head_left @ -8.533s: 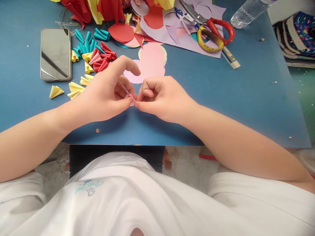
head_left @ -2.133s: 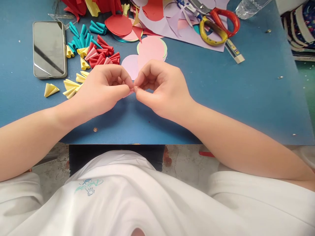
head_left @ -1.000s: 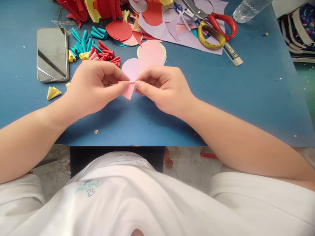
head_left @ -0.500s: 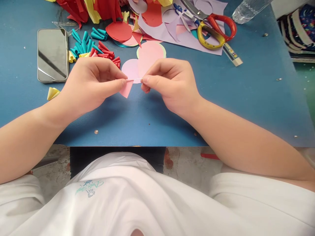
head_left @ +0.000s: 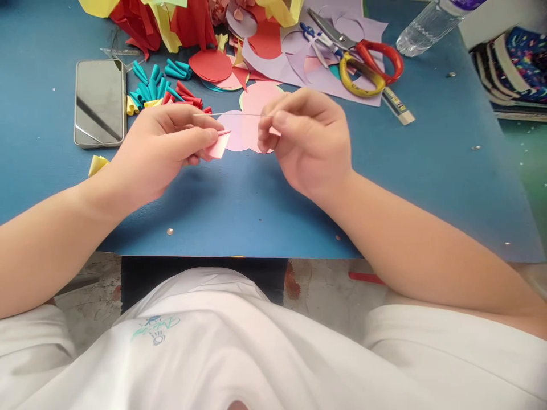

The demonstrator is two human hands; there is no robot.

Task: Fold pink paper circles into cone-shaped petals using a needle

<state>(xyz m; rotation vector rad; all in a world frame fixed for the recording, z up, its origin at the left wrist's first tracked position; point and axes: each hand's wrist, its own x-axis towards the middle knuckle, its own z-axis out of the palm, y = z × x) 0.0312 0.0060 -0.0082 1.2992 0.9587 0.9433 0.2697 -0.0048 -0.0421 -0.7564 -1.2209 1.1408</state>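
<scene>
My left hand pinches a small pink paper piece between thumb and fingers; its upper edge is curled over. My right hand grips the end of a thin, straight, pale stick, perhaps a wire. The stick points left, above the paper and apart from its curled edge, and its far end passes across my left index finger. Behind the hands lie pink and lilac paper circles, partly covered by my right fingers. Rolled paper cones in teal and red sit beyond my left hand.
A phone lies at the left, with a folded yellow paper piece below it. Scissors and pens rest on lilac paper scraps. An eraser, a water bottle and a pouch are at the right.
My right hand has risen and moved right with the stick, which has come away from the pink paper's edge. My left hand still holds the paper. The view has shifted slightly.
</scene>
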